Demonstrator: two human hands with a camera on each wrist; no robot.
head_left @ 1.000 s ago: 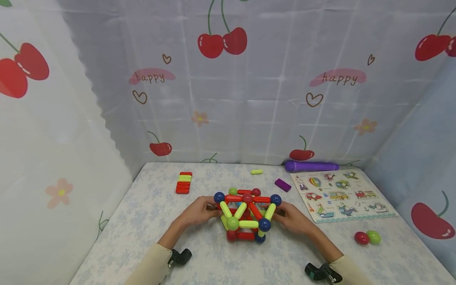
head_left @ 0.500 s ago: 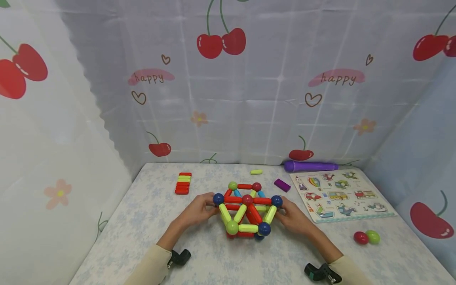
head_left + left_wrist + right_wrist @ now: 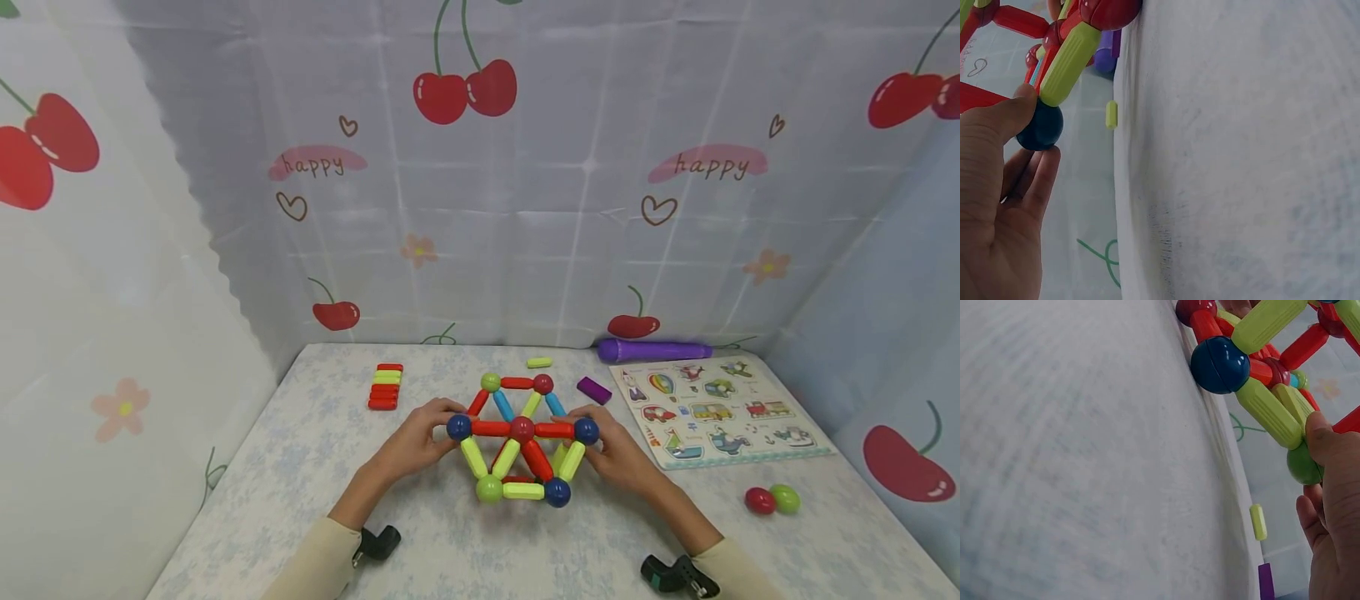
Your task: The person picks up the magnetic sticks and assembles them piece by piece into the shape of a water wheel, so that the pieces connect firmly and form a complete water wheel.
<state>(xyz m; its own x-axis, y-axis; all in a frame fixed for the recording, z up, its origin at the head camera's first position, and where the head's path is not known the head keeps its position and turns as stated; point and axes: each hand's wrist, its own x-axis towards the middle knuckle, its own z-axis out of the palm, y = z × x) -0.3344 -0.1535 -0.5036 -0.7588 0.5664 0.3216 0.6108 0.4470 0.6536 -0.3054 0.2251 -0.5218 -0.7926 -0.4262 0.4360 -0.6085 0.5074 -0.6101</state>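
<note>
Though faint, "happy" [image 3: 318, 163] on curtain [image 3: 525, 208]

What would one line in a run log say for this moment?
left hand: pinches blue ball | right hand: grips rod-and-ball structure at its right end | structure rests on table

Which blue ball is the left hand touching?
The blue ball at the structure's left end; the left hand pinches it. The other blue balls sit at the right end and front bottom.

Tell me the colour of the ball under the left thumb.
Dark blue ball, pinched by the left hand; clearest in the left wrist view.
</note>
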